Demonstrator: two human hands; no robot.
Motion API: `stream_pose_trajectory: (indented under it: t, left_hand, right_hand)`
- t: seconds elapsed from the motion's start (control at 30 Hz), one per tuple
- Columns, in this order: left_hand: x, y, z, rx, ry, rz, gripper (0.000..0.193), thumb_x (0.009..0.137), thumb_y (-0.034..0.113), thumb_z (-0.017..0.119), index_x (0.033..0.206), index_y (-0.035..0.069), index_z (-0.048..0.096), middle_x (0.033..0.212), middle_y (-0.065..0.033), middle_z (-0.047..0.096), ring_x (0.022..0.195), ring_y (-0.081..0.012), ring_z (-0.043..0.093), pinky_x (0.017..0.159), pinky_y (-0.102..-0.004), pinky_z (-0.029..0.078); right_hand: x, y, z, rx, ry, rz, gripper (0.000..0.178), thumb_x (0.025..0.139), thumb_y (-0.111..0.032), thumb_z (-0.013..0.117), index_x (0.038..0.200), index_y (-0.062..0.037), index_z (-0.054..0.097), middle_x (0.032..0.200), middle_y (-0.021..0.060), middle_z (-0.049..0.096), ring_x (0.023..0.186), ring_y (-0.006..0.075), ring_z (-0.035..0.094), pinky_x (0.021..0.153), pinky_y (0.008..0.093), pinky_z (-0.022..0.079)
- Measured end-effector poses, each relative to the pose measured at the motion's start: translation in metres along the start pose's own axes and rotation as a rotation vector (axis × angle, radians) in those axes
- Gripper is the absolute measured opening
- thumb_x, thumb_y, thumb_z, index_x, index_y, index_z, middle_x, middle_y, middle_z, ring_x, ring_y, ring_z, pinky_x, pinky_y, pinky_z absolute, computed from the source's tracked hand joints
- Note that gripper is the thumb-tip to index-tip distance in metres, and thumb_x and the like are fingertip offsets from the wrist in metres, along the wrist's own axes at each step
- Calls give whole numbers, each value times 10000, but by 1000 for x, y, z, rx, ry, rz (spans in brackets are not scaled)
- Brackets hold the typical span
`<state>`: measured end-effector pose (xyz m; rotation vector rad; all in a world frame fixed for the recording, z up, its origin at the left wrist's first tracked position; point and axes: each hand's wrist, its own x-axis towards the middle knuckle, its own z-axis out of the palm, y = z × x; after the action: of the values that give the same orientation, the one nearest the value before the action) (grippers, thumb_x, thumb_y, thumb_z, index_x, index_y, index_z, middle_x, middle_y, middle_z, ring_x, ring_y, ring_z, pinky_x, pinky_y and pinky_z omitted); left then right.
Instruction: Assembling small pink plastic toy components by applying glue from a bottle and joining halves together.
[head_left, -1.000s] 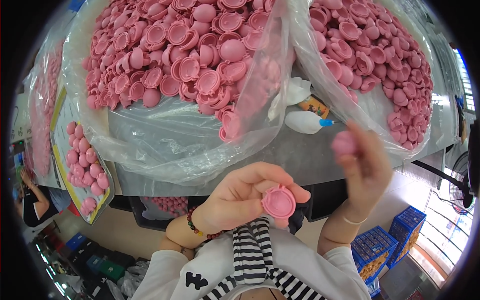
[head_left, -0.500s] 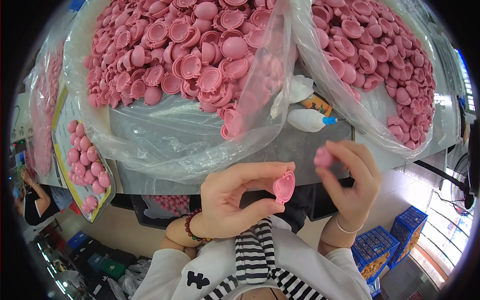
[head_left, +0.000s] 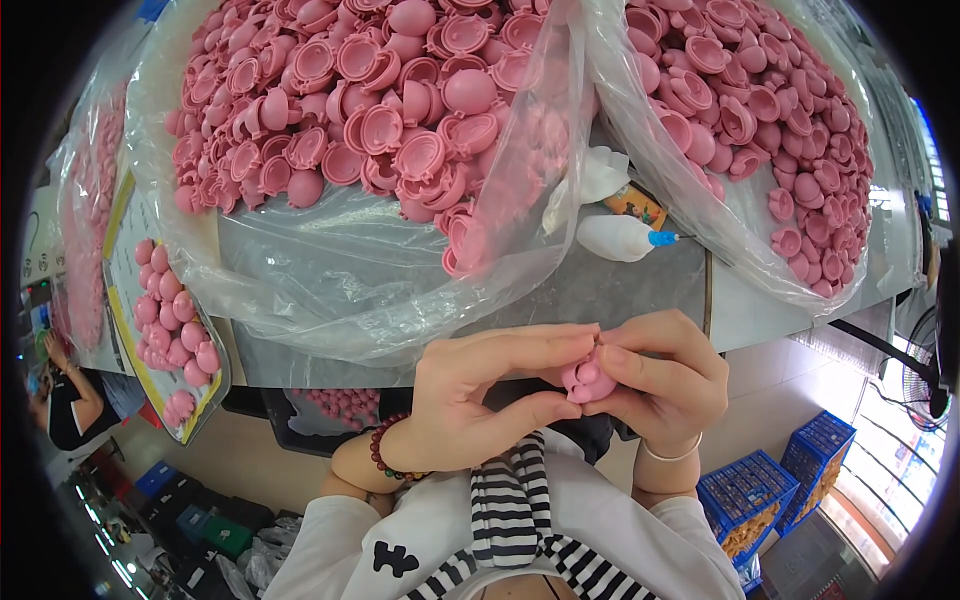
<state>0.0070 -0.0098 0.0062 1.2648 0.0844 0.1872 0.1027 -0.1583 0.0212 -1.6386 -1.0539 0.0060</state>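
Note:
In front of my chest, my left hand [head_left: 470,395] pinches a small pink hollow plastic shell half [head_left: 572,384] between thumb and fingers. My right hand [head_left: 668,378] is closed on another pink plastic piece [head_left: 594,376] with small rounded bumps, and presses it against the shell. The two pieces touch, and fingertips cover much of them. Beyond my hands lies a large heap of pink shell halves [head_left: 380,130] in a clear plastic bag [head_left: 340,310]. A second heap of smaller pink shell pieces [head_left: 780,110] lies in another bag at the right.
A white squeeze bottle [head_left: 612,238] with a blue needle tip lies between the bags, by a crumpled tissue [head_left: 600,175]. Round pink pieces rest on a tray [head_left: 215,395] at the left. Below the table edge sits a dark bin [head_left: 290,430]; blue crates [head_left: 745,500] stand at the right.
My right hand has moved left and down, bringing its pink piece against the shell in my left hand. My left hand has barely moved.

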Motion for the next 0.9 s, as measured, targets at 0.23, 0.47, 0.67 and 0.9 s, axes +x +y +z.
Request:
stream_pose_trajectory:
  t: [0.23,0.47,0.67,0.9]
  left_hand:
    - [7,2,-8,140,-115,188,523,593,85,776,1046,-63,561,1068,-241,556,897,-213,580,765,-296,463]
    - [7,2,-11,130,-113,200,487,541,143,807,946,-45,612,900,-197,629,801,-223,595,696,-288,461]
    - [10,5,-11,32,-133,188,465,532,261,812,865,-12,636,835,-183,629,742,-239,590,687,-287,459]
    - [0,-1,-11,-539,-248,-28,516,613,349,771,943,28,538,912,-99,498,823,-183,521,771,-283,402]
  right_hand:
    - [-12,-7,17,-3,106,-37,321,562,-9,739,862,-55,634,689,38,580,564,159,555,495,250,450]
    - [-15,-8,12,86,162,15,267,560,61,659,800,-27,583,699,64,589,571,194,558,510,261,452]
    - [-2,13,3,115,465,221,419,635,13,613,1028,32,470,854,101,528,764,160,492,557,242,392]
    - [22,25,9,-332,194,213,432,576,-93,741,965,-27,563,874,79,601,733,193,529,621,250,409]
